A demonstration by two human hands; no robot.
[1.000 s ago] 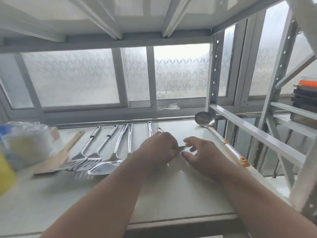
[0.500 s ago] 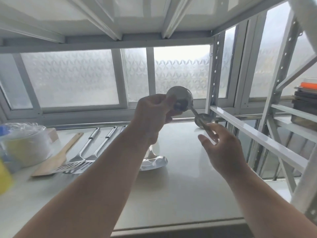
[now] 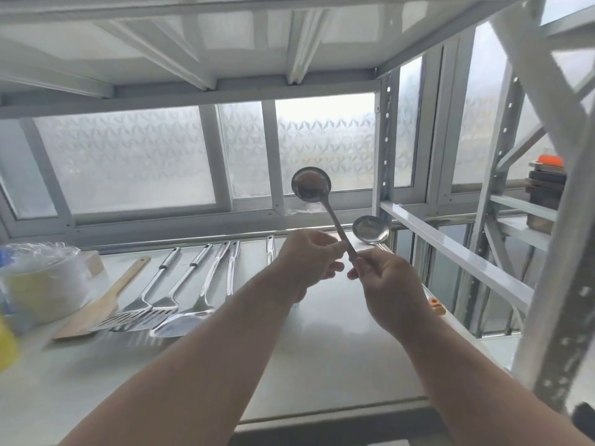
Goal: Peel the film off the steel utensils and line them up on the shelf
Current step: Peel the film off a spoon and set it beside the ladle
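Observation:
A steel ladle [image 3: 311, 185] is held up above the shelf [image 3: 322, 365], bowl at the top, handle slanting down to my hands. My left hand [image 3: 309, 255] pinches the handle from the left. My right hand [image 3: 383, 278] grips the handle's lower end. A second ladle [image 3: 370, 229] lies on the shelf behind my hands, with an orange piece [image 3: 437, 305] near its handle end. Several steel utensils lie in a row on the left: two slotted turners [image 3: 141, 312], a solid turner [image 3: 183, 323] and thin handles [image 3: 232, 268]. No film is plainly visible.
A wooden spatula [image 3: 96, 310] lies left of the row. A plastic-wrapped bundle [image 3: 42, 284] sits at the far left. White rack posts [image 3: 383, 149] and a crossbar [image 3: 457, 252] border the right side. Dark stacked trays [image 3: 545, 188] stand on a neighbouring rack.
My left hand slid from the ladle's bowl down to its handle. The ladle now stands more upright with the bowl uncovered. My right hand closed on the handle's end.

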